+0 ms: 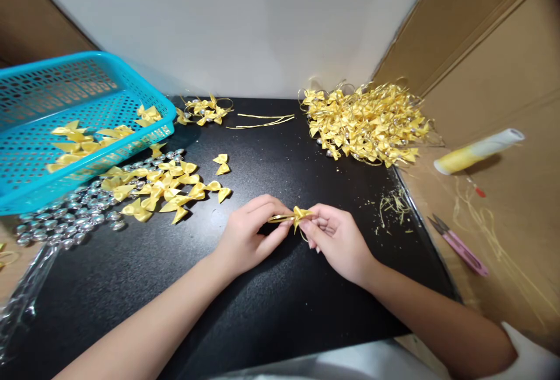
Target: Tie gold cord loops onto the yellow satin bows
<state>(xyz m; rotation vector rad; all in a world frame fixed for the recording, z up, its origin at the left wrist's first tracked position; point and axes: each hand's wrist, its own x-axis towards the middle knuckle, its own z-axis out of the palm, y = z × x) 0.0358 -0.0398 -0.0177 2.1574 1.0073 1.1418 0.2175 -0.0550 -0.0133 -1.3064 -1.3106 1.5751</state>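
Between my two hands, just above the black table (262,298), is a yellow ribbon bow (300,214) with a thin gold cord (280,218) looped through it. My left hand (256,228) pinches the cord at the bow's left side. The thumb and fingers of my right hand (335,234) are closed on the bow's right side. A short cord end hangs below the bow. Whether a bead sits behind the bow is hidden by my fingers. To the left lie loose yellow bows (166,187) and silver beads (74,217).
A blue basket (170,118) with bows stands at left. Finished-looking bows with cords form a big pile (367,123) at back right and a small one (205,111) at back left. Cut cords (262,120) lie between. Pink thread snips (461,249) and a thread spool (476,151) are at right.
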